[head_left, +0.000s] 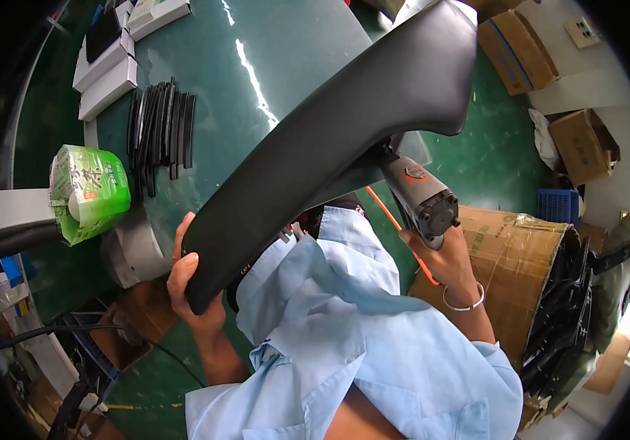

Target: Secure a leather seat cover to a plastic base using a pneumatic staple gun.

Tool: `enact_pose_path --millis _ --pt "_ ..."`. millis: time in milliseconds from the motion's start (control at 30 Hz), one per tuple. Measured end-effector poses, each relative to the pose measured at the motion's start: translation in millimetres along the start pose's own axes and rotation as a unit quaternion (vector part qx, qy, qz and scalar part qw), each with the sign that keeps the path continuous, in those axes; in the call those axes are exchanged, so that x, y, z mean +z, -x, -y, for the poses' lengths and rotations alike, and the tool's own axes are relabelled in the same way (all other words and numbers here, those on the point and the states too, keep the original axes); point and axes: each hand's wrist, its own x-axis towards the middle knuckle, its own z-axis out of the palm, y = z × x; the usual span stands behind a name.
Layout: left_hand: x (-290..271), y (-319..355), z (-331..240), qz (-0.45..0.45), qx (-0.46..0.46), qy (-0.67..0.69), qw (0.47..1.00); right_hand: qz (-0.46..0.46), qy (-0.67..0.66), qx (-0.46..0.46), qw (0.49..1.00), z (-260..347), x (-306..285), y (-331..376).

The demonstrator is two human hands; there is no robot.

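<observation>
So, black curved piece [322, 139] is held slantwise, lower left to upper right, partly over the counter [198, 51]; lower end gripped by left hand [183, 282], power tool [419, 191] (nose hidden under upper half) clasped in right hand [447, 258].

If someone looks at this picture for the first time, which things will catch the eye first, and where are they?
Probably the long, curved black piece slanting across the middle, its lower end held by the left hand. Next might come the grey power tool in the right hand, right of centre. At the left, a bright green package also stands out.
</observation>
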Motion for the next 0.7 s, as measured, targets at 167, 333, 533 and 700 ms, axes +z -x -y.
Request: enact_pose_path --millis 167,333,533,700 --pt "4 4 0 -0.026 -0.038 0.008 0.999 0.059 -0.085 0.082 0.991 0 0 -2" --pt "4 5 -2 -0.037 -0.042 0.019 0.998 0.095 -0.135 0.093 0.982 3 11 -8" --pt "4 8 5 -0.048 -0.050 0.032 0.997 0.127 -0.111 0.048 0.984 4 10 -12" --pt "7 5 8 -0.059 -0.040 0.055 0.996 0.140 -0.200 0.108 0.964 22 19 -6"
